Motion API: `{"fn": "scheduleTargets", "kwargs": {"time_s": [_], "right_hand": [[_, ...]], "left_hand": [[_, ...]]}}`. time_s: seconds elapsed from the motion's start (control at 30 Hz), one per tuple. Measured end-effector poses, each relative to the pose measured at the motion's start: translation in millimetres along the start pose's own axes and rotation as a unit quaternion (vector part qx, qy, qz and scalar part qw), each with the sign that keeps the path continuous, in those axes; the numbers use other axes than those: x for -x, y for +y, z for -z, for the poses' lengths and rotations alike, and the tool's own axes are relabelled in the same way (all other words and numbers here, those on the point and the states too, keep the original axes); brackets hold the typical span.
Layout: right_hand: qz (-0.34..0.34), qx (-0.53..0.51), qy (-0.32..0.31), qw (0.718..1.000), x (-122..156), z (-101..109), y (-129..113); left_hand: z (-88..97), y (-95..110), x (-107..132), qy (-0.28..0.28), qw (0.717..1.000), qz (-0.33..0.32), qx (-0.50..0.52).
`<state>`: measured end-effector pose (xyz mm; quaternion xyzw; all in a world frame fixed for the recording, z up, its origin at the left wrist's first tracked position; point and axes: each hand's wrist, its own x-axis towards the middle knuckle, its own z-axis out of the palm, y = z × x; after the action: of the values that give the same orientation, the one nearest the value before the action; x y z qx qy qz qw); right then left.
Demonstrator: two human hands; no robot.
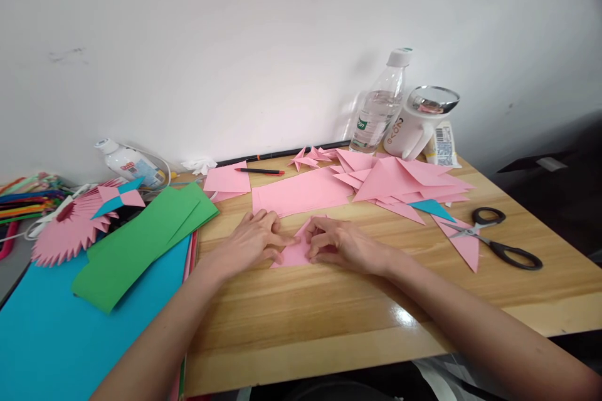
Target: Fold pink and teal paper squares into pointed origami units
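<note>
A small folded sheet of pink paper (pixel 299 254) lies flat on the wooden table, its visible outline roughly triangular. My left hand (pixel 256 239) holds its left side down, thumb and index finger on the paper and the other fingers curled. On its right side, my right hand (pixel 336 243) has its fingers bent and closed at the paper's edge; the fingertips partly hide the fold. Just behind my hands is a larger pink paper strip (pixel 301 190). A heap of folded pink paper triangles (pixel 399 178) spreads to the right.
Scissors (pixel 493 238) lie partly open at right, over a pink piece. A water bottle (pixel 379 113) and white mug (pixel 409 131) stand by the wall. Green strips (pixel 141 244) rest on blue paper (pixel 42 307) at left, near a pink pleated model (pixel 70 232). A pen (pixel 259 171) lies behind.
</note>
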<state>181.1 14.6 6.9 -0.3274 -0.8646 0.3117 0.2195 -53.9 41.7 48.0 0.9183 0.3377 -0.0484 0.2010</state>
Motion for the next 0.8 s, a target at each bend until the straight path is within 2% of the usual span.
{"fn": "scheduleTargets", "kwargs": {"time_s": [0.13,0.27,0.5,0.67,0.8], "right_hand": [[0.0,0.001,-0.001,1.0,0.3,0.3,-1.0],[-0.012,0.022,-0.023,0.999,0.1,3.4,-5.0],[0.037,0.186,-0.108,0.976,0.9,3.6,-20.6],[0.014,0.243,-0.106,0.964,0.4,-1.2,-26.1],[0.015,0.233,-0.106,0.967,-0.8,-2.1,-25.8]], "left_hand": [[6.6,8.3,1.4,-0.037,0.999,0.021,-0.016],[4.4,6.6,3.3,-0.051,0.998,0.043,-0.015],[-5.9,-1.4,5.6,-0.007,0.997,0.063,0.037],[-6.2,2.9,8.8,0.032,0.996,0.054,0.063],[-4.5,6.3,9.9,0.007,0.998,0.017,0.055]]}}
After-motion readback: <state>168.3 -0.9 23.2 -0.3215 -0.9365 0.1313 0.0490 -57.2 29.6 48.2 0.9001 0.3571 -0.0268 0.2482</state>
